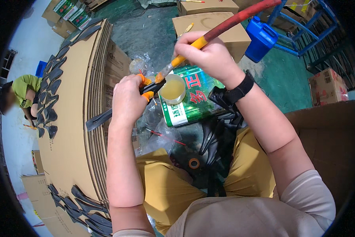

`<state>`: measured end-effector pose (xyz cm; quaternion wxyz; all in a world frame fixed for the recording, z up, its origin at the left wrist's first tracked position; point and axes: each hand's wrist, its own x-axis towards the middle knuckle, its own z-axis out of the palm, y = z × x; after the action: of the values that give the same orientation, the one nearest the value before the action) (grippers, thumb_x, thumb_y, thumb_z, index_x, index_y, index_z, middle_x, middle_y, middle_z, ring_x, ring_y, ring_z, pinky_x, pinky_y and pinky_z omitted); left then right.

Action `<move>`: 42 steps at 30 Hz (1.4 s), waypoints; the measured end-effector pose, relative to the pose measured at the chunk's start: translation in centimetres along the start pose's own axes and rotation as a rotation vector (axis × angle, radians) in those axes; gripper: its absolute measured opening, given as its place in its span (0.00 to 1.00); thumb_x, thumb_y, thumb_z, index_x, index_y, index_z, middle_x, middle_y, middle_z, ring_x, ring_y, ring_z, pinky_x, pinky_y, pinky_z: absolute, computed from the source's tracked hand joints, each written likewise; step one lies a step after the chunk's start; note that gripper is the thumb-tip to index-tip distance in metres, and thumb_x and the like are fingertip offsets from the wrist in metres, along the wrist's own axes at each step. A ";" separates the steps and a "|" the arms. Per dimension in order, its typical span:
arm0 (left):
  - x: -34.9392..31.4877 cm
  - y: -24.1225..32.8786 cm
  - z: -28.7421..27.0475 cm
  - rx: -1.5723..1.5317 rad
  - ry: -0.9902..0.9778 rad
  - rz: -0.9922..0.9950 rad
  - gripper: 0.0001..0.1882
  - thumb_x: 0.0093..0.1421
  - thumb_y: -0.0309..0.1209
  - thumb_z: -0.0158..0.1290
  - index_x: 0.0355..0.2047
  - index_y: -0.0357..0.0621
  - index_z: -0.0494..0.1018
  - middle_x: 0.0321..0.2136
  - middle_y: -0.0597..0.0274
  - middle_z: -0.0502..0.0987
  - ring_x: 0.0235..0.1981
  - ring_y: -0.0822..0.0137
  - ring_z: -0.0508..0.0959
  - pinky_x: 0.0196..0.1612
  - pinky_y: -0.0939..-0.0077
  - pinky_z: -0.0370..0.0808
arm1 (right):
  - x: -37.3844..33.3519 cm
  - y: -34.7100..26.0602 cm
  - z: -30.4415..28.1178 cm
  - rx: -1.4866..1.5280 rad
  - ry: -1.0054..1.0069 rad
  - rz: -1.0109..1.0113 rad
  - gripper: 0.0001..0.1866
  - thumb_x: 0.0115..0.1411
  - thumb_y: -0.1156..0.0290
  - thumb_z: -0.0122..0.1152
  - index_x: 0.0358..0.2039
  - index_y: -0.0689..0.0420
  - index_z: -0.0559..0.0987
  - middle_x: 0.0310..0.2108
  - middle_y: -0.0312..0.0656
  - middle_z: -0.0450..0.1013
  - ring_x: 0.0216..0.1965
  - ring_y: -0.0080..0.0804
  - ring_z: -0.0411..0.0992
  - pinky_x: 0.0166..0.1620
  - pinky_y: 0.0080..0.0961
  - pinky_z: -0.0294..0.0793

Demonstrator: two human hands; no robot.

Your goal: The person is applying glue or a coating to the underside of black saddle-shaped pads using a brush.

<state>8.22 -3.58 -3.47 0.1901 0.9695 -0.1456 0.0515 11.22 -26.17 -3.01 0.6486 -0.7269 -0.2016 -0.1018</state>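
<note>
My left hand point(126, 98) grips a flat black strip point(99, 119) that juts out on both sides of it. Orange covers are on some of its fingertips. Closed around a long brush point(225, 28) with a red and yellow handle is my right hand point(209, 55). The brush's bristles lie at the strip's far end, close to my left fingers; whether they touch it I cannot tell. Just beyond, a clear cup point(172, 90) of yellowish liquid stands on a green tin point(197, 112). Several black pieces point(213, 136) hang or lie between the tin and my lap.
Stacked cardboard sheets point(72, 110) rise at left, with rows of black pieces point(53, 87) on top. Boxes point(203, 23) and a blue jug point(261, 39) stand ahead. A roll of tape point(194, 163) lies between my legs. A person point(27, 91) in yellow-green is at far left.
</note>
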 end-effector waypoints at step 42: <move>-4.1 1.6 -1.1 -1.160 -0.065 -0.194 0.18 0.49 0.16 0.60 0.42 0.37 0.74 0.32 0.64 0.78 0.33 0.75 0.76 0.39 0.80 0.76 | -2.7 -6.1 -3.2 0.386 0.084 -0.031 0.11 0.61 0.67 0.55 0.26 0.61 0.76 0.21 0.34 0.71 0.15 0.14 0.58 0.19 0.13 0.56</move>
<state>3.77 -3.46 -2.50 0.6888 0.7170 -0.0662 -0.0838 6.52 -29.26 1.83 0.7822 -0.5808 -0.2012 -0.1016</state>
